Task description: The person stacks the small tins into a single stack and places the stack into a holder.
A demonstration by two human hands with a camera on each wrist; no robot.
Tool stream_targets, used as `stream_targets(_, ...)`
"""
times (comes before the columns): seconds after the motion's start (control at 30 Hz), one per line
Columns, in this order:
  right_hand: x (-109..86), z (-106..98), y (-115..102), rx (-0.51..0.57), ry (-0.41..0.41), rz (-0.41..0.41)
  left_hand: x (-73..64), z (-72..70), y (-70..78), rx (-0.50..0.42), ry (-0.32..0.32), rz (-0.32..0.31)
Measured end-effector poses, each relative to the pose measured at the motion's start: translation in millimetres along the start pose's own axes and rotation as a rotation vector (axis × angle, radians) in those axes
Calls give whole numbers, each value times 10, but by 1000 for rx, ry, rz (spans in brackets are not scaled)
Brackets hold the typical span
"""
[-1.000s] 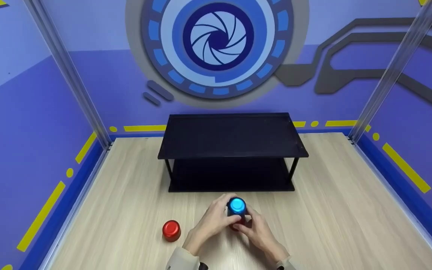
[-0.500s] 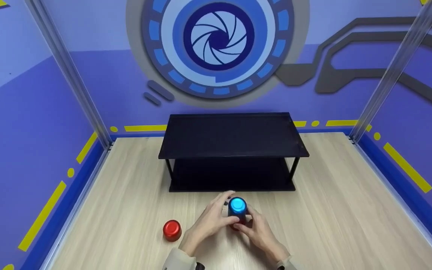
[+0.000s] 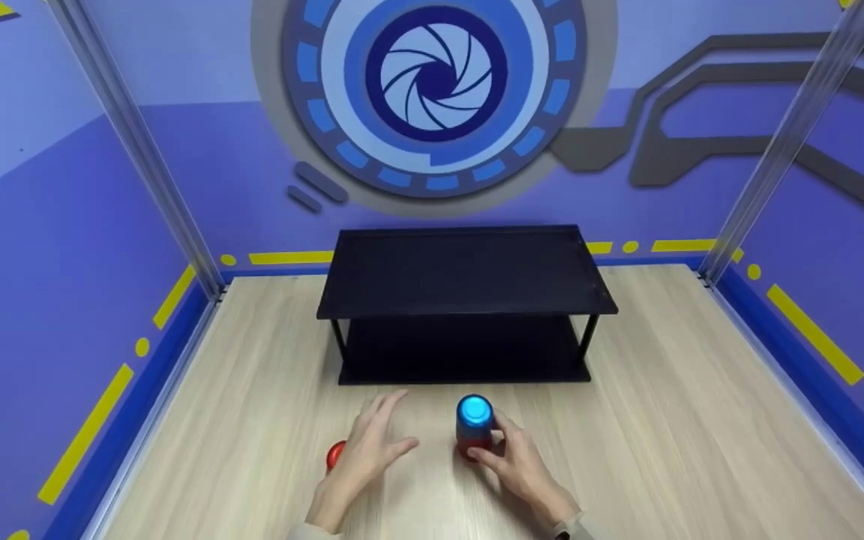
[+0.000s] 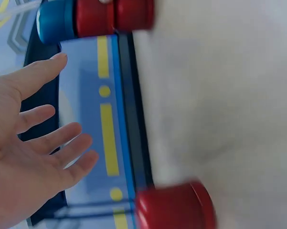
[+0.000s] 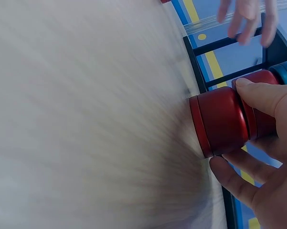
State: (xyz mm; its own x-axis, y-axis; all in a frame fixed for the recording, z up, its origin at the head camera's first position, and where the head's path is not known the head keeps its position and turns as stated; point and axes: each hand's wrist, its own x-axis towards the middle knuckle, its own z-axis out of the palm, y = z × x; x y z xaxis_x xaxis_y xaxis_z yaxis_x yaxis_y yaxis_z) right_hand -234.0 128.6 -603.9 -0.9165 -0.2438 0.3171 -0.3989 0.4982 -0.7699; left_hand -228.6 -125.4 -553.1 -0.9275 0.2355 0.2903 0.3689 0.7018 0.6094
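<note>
A short stack of shiny metal cups, seemingly upside down, stands upright on the table: a blue cup (image 3: pixel 475 414) on top of two red ones (image 5: pixel 222 119). My right hand (image 3: pixel 518 465) holds the stack from the right, its thumb on the middle cup and fingers reaching around the far side. To the left, my left hand (image 3: pixel 368 446) is spread and holds nothing, apart from the stack. It partly covers a single loose red cup (image 3: pixel 335 454) in the head view; the left wrist view shows that red cup (image 4: pixel 174 207) below the fingers.
Behind the hands stands a black two-tier shelf (image 3: pixel 469 274), with a lower deck (image 3: pixel 462 352) under its top. Blue and purple printed walls (image 3: pixel 199 172) with metal corner posts enclose the wooden table (image 3: pixel 672 435).
My left hand has let go of the stack and moved left toward the loose red cup. My right hand and the stack stay in place.
</note>
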Motion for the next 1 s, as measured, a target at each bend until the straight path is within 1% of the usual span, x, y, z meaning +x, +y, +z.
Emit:
stream_targets(0.03,-1,1,-1,2,-4,1,-41,-30,-50,24,14,-13)
stream_targets(0.2,-4,-2,-8,7,-12,14,-246,-175,-297,117,88,-32)
stream_targets(0.27,-3,-6,-8,8,-14,16,-317,-224,-379,150,111,-34)
stream_targets(0.33,2,-8,-6,17,-16,12,-381,-262,-443,182,115,-52)
stream_targets(0.4,5,-9,-2,24,-15,8,-439,-288,-494,207,96,-81)
stream_targets(0.5,10,-7,2,31,-11,2,-514,-305,-544,224,48,-134)
stream_targets(0.63,7,-9,0,34,-19,9,-577,-299,-588,202,-1,-209)
stream_targets(0.7,5,-7,1,36,-22,13,-593,-290,-610,187,-16,-232)
stream_targets(0.77,4,-5,4,32,-20,15,-602,-281,-637,181,-26,-244)
stream_targets(1.0,3,-7,11,-2,-12,22,-628,-266,-682,176,-34,-246)
